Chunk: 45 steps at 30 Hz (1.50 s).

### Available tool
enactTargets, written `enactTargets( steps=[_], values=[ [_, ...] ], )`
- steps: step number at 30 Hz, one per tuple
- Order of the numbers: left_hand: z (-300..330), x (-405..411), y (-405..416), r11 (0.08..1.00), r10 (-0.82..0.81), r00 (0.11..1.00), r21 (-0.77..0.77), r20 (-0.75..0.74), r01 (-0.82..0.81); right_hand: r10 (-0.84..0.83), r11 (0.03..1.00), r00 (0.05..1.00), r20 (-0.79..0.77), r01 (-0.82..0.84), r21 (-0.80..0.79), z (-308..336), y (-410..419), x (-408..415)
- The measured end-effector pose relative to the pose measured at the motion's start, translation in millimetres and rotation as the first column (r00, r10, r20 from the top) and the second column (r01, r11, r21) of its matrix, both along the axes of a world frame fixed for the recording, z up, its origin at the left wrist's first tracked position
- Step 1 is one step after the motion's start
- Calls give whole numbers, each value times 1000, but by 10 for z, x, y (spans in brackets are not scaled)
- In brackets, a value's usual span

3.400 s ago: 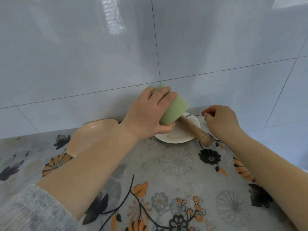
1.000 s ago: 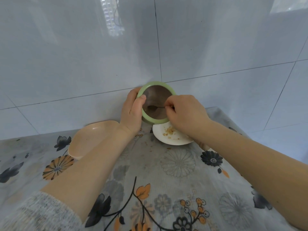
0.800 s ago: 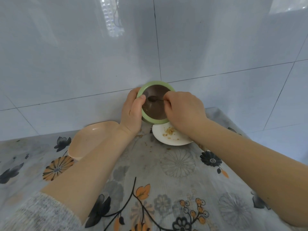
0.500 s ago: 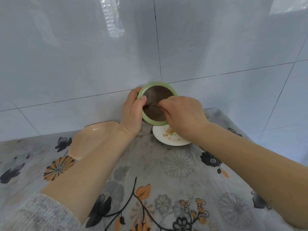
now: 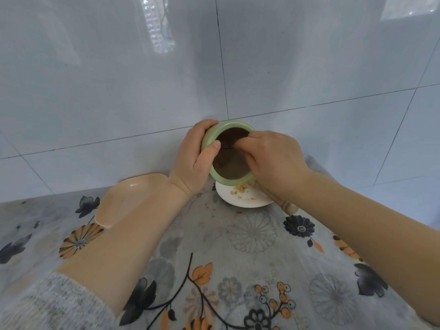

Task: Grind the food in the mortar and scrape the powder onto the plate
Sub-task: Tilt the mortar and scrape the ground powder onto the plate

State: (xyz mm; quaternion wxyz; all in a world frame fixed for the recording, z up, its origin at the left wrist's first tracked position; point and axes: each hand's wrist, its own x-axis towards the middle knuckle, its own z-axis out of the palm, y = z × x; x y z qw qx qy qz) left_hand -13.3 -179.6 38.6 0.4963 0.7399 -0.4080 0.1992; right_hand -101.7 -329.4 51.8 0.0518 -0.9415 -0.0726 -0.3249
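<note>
Mortar, a green round ceramic cup w/ a dark brown inside (image 5: pixel 228 153), sits tilted in our left hand (image 5: pixel 194 160), mouth turned toward us, lower rim just over the small round white plate (image 5: pixel 247 198). Left grip is wrapped round the mortar's wall, thumb hooked over the rim, so closed firmly on it. Right hand (image 5: pixel 273 160) reaches into the mouth, fingers pinched together on a thin tool; only a sliver of it shows, so we can't tell what it is.

Progress, as we judge it: grinding looks done, since the wooden pestle (image 5: pixel 289 207) lies on the surface beside the plate, partly hidden under our right wrist. Scraping is underway. A few tan crumbs (image 5: pixel 239 188) lie on the plate, w/ some stray bits on the flowered grey cloth surface (image 5: pixel 238 258). A little residue shows low inside the mortar, so there's prob. some scraping left. Peach plastic tray (image 5: pixel 133 198) sits to the left, unused.
</note>
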Motion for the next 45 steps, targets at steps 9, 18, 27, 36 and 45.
enactTargets(
  steps=[9, 18, 27, 36, 45],
  values=[
    [36, 7, 33, 959, 77, 982, 256, 173, -121, -31, 998, 998, -48, 29, -62, -140, -78, -74],
    [272, -126, -44, 839, -10, 858, 471, 514, -273, -140, 983, 986, 92, 127, 135, -273, -146, -209],
    [274, -151, -80, 755, -133, 615, 481, 777, -445, -128, 977, 990, 52, 117, 178, -393, -195, -275],
    [248, -110, -82, 758, -124, 589, 460, 798, -462, -113, 981, 993, 41, 105, 160, -393, -219, -257],
    [160, -164, -15, 862, 111, 789, 337, 604, -379, -122, 948, 993, 7, 114, 298, -322, -283, -227]
  ],
)
